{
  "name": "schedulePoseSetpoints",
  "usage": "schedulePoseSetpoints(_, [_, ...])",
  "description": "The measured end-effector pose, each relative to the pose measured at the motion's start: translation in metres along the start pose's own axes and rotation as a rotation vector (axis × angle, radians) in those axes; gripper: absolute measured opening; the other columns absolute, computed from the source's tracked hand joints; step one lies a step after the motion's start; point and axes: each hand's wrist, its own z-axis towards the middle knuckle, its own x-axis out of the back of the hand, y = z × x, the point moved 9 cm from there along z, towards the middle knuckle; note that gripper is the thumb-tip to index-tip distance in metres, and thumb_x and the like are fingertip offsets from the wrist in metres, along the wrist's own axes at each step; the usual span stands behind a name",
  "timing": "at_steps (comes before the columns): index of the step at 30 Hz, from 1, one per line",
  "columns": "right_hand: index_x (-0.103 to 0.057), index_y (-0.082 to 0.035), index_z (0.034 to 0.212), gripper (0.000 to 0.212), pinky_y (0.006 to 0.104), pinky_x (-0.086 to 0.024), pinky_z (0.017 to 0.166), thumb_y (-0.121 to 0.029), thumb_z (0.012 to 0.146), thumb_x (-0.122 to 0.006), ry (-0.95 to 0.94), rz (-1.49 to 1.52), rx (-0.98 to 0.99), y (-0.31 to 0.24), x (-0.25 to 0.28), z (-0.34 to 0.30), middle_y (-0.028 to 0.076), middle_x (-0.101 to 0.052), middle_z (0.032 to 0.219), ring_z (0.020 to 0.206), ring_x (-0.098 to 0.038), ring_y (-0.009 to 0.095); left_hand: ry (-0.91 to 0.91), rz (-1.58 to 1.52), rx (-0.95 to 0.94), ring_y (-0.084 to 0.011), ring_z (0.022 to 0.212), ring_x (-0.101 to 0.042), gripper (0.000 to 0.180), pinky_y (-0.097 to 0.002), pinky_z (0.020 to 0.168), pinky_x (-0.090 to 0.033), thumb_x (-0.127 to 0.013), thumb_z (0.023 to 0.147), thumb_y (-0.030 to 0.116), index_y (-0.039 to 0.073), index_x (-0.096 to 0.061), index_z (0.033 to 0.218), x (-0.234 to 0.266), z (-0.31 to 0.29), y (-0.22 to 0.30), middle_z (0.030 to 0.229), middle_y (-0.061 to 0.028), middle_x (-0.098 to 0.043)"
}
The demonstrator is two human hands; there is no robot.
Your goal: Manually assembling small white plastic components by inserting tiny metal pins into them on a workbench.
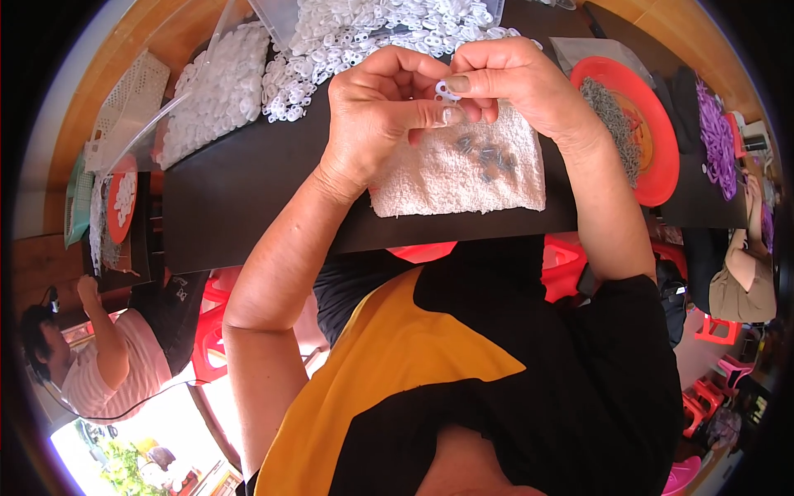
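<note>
I have a small white piece (442,95) raised over the pale cloth (413,188), the left hand (376,107) and right hand (525,87) meeting there, each grip clamped on it at the fingertips. I judge this a fine handling step; the next move calls for steady thumbs and light pressure. Grey metal bits (490,155) lie on the cloth. Beyond it, white pieces (364,37) heap the dark counter (240,198); a red dish (663,157) sits rightward, a co-worker (124,360) far left.

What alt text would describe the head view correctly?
A person's left hand and right hand meet at a small white piece above a pale cloth on a dark table. Small grey parts lie on the cloth; a heap of white pieces lies beyond, a red tray to the right.
</note>
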Motion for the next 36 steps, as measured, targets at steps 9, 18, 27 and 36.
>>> schedulePoseSetpoints(9, [-0.064,-0.003,0.085,0.024,0.0198,-0.041,0.053,-0.025,0.093,-0.061,0.152,0.094,-0.004,-0.002,0.001,-0.001,-0.001,-0.058,0.066,0.061,-0.056,0.007,0.066,-0.104,0.007,-0.0087,0.063,-0.061,0.023,-0.0197,0.043,-0.044,-0.071,0.075,-0.011,-0.004,-0.065,0.096,0.009,0.003,-0.003,0.08,-0.0079,-0.067])
schedulePoseSetpoints(18, [-0.064,-0.003,0.088,0.021,0.0211,-0.043,0.057,-0.023,0.093,-0.06,0.158,0.058,0.0,-0.005,-0.002,-0.001,0.0,-0.06,0.071,0.065,-0.057,0.007,0.082,-0.154,0.01,-0.0086,0.062,-0.061,0.022,-0.0194,0.043,-0.044,-0.07,0.075,-0.012,-0.003,-0.065,0.096,0.012,0.003,-0.003,0.079,-0.0069,-0.066])
schedulePoseSetpoints(27, [-0.065,-0.004,0.082,0.018,0.0207,-0.043,0.057,-0.021,0.087,-0.062,0.189,0.058,0.016,-0.007,0.003,-0.002,-0.001,-0.059,0.066,0.062,-0.058,0.007,0.096,-0.124,0.001,-0.0085,0.062,-0.061,0.021,-0.0197,0.043,-0.043,-0.071,0.076,-0.011,-0.004,-0.066,0.094,0.012,0.001,0.001,0.079,-0.0074,-0.066])
schedulePoseSetpoints(36, [-0.064,-0.002,0.087,0.02,0.021,-0.043,0.058,-0.021,0.092,-0.059,0.073,-0.035,0.047,-0.007,-0.004,-0.002,0.001,-0.059,0.07,0.063,-0.055,0.007,0.035,0.021,0.063,-0.0099,0.056,-0.056,0.02,-0.021,0.043,-0.041,-0.066,0.076,-0.012,-0.006,-0.064,0.095,0.008,0.0,0.001,0.075,-0.0082,-0.064])
